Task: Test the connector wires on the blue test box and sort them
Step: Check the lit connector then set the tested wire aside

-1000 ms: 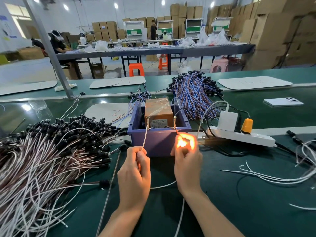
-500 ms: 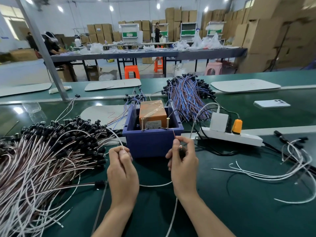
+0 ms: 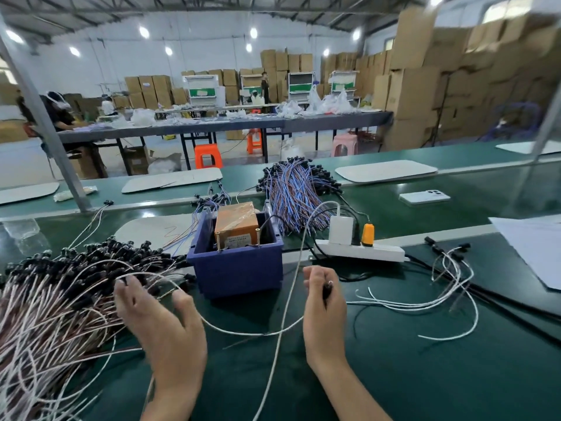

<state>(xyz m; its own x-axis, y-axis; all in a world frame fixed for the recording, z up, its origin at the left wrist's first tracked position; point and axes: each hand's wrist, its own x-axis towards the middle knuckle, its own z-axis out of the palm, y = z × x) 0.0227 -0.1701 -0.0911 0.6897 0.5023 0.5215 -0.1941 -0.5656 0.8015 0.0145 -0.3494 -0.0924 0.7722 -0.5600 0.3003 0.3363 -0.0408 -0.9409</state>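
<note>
Head view: right hand (image 3: 324,305) pinches 1 connector wire (image 3: 236,331) by its black end — left hand (image 3: 161,323) spreads open over the wire pile (image 3: 45,314).

1. Wire pile (image 3: 45,314): cut off at left and bottom edges.
2. Left hand (image 3: 164,326): motion-blurred (outline smeared).
3. Connector (image 3: 327,288): mostly hidden inside right hand (image 3: 324,305) grip.
4. Box label (image 3: 238,238): too small to read.
</note>
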